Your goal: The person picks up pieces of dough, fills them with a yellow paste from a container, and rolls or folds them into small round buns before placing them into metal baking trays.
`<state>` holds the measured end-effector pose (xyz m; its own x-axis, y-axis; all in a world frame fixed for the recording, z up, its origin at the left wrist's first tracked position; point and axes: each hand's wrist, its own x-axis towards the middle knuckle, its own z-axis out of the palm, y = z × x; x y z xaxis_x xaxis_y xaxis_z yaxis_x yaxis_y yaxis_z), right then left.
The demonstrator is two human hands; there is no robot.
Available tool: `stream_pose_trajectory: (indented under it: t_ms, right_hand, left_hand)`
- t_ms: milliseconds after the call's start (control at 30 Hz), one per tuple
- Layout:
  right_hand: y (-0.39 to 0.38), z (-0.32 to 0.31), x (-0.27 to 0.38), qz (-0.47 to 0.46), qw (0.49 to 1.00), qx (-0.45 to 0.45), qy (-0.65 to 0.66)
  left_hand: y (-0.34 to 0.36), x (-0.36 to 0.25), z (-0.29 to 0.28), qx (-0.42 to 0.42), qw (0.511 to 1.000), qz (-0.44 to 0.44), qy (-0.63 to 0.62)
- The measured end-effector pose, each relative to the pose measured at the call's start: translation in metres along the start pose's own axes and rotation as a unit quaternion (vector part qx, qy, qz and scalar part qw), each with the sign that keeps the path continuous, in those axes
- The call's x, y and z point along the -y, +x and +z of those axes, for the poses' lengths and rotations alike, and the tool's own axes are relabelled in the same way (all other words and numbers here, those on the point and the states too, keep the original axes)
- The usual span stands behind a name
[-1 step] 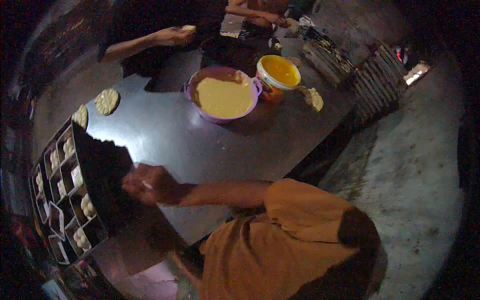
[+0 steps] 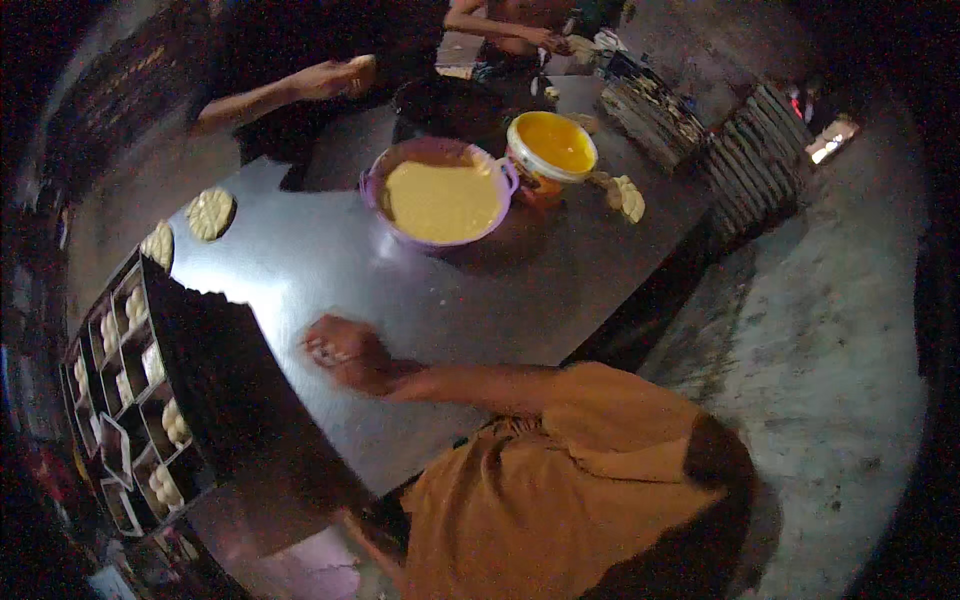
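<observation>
My right hand (image 2: 345,352) hangs over the metal table, to the right of a dark baking tin. Its fingers are curled in and smeared by motion; pale spots show at them, but what they hold, if anything, I cannot make out. The baking tin (image 2: 215,345) is split into several compartments with lumpy pale dough pieces (image 2: 174,422) inside. A strip of what seems my left forearm (image 2: 375,545) shows at the lower edge; my left hand is out of sight. Beyond the tin lie two flat, scored dough rounds, one (image 2: 211,214) fully on the table.
A purple basin (image 2: 372,195) of yellowish batter and a white-rimmed bucket (image 2: 548,172) with yellow contents stand on the table (image 2: 480,300). A dough piece (image 2: 628,200) lies right of them. Across, a person's hand (image 2: 340,80) holds something pale; another person (image 2: 520,35) is farther back. Ridged dark pans (image 2: 755,155) stand right.
My right hand has moved right, away from the tin and over the bare metal. The hand of the person across has shifted slightly left.
</observation>
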<state>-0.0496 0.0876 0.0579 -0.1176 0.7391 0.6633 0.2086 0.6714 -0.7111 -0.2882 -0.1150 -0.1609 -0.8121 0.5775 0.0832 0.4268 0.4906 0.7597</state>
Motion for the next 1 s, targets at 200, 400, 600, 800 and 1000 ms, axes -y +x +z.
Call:
stream_pose_trajectory:
  t_ms: [200, 400, 600, 800, 1000]
  right_hand:
    - [-0.163, -0.403, -0.182, 0.313, 0.856, -0.273, -0.307]
    - [-0.191, -0.637, -0.222, 0.395, 0.716, -0.391, -0.422]
    - [-0.154, -0.711, -0.247, 0.488, 0.594, -0.304, -0.562]
    - [-0.121, -0.710, -0.308, 0.515, 0.607, -0.398, -0.455]
    - [-0.115, -0.718, -0.314, 0.518, 0.609, -0.474, -0.369]
  left_hand:
    - [-0.061, -0.149, 0.060, 0.177, 0.961, -0.002, -0.214]
    - [-0.261, -0.404, 0.199, 0.647, 0.711, 0.134, -0.242]
    - [-0.434, -0.592, 0.403, 0.612, 0.594, 0.491, -0.178]
    - [-0.515, -0.688, 0.605, 0.489, 0.569, 0.656, -0.080]
    - [-0.567, -0.700, 0.703, 0.629, 0.522, 0.569, -0.091]
